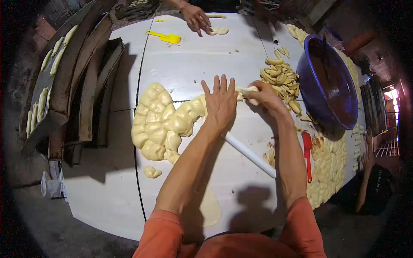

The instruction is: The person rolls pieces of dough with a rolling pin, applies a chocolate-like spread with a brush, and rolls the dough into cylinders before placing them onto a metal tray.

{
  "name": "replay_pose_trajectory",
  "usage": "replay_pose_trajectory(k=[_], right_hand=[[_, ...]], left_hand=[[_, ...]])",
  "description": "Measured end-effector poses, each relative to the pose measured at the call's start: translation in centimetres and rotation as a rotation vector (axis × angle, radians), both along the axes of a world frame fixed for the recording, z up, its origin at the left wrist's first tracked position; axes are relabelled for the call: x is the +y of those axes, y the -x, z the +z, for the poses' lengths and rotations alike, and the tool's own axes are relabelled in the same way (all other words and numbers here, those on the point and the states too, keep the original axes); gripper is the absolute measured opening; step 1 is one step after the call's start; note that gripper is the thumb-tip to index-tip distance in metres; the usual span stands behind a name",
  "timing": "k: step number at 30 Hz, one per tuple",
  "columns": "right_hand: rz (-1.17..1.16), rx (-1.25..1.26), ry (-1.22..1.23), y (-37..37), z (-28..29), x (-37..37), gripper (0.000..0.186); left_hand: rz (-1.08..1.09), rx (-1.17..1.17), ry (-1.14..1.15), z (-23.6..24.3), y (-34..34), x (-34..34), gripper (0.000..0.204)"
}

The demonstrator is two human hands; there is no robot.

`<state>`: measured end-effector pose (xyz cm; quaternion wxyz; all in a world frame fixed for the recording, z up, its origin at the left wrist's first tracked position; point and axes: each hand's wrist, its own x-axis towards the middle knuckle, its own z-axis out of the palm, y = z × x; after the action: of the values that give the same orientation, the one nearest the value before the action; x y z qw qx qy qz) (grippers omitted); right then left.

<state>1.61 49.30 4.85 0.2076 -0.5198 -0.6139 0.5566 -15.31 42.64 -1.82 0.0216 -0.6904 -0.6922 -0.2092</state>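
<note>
My left hand (220,101) lies flat with its fingers stretched out, over the right end of a strip of pale yellow dough. My right hand (267,98) is closed around a thin end of dough (247,91) just to the right of it. The larger dough mass (157,120), scored into many soft lumps, spreads to the left, with one small dough lump (152,172) apart below it. A white rolling pin (250,155) lies slantwise between my forearms, its upper end near my left wrist. Under my left forearm a thin flat sheet of dough (211,208) is partly hidden.
A blue basin (306,79) with brown contents stands at right, beside a pile of peeled banana pieces (279,75). A red scraper (306,155) lies near many dough pieces (329,172). Stacked metal trays (81,94) rise at left. Far off are a yellow scraper (170,38) and another person's hand (195,19).
</note>
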Motion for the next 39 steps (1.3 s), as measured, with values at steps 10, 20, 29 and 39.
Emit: replay_pose_trajectory(k=[10,20,29,39], right_hand=[[-0.115,0.101,-0.159,-10.3,9.6,-11.2,0.034],[0.068,-0.064,0.195,-12.1,8.1,-27.5,0.031],[0.598,-0.2,-0.16,-11.2,2.9,-27.3,0.032],[0.793,-0.233,-0.409,-12.2,2.1,-26.5,0.032]], left_hand=[[0.093,0.038,0.145,0.4,-0.3,0.1,0.053],[-0.191,-0.295,-0.005,5.9,1.7,-11.5,0.056],[-0.311,-0.439,0.092,6.2,-4.4,-30.1,0.036],[-0.049,-0.496,0.115,6.7,-9.9,-33.7,0.033]])
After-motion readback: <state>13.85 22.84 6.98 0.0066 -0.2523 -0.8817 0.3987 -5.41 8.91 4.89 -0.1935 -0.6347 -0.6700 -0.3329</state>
